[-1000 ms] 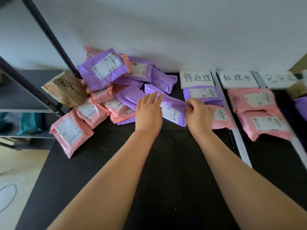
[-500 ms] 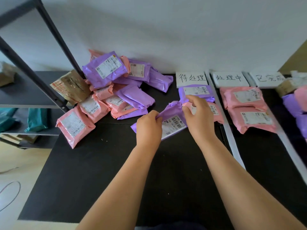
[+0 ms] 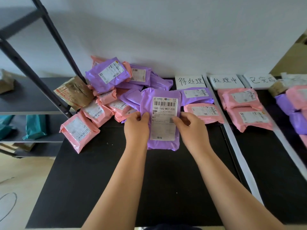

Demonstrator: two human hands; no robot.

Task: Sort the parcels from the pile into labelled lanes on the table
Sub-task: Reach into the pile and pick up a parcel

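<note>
I hold a purple parcel (image 3: 162, 103) upright above the black table (image 3: 116, 180), its white barcode label facing me. My left hand (image 3: 136, 126) grips its left edge and my right hand (image 3: 191, 126) pinches its right edge. Behind and to the left lies the pile of pink and purple parcels (image 3: 109, 90) against the wall. Three white lane signs stand at the back: the first (image 3: 190, 81), the second (image 3: 225, 81), the third (image 3: 259, 80). The first lane holds a purple parcel (image 3: 196, 95) and a pink one (image 3: 205, 112). Two pink parcels (image 3: 240, 98) lie in the second lane.
White strips (image 3: 232, 141) divide the lanes. Purple and pink parcels (image 3: 295, 103) and a brown box (image 3: 276, 87) sit at the far right. A brown carton (image 3: 73, 93) leans by the pile. A dark metal shelf (image 3: 25, 97) with teal bags (image 3: 35, 127) stands left.
Both hands have pulled the purple parcel out of the pile toward me and turned it upright, so its label now faces the camera.
</note>
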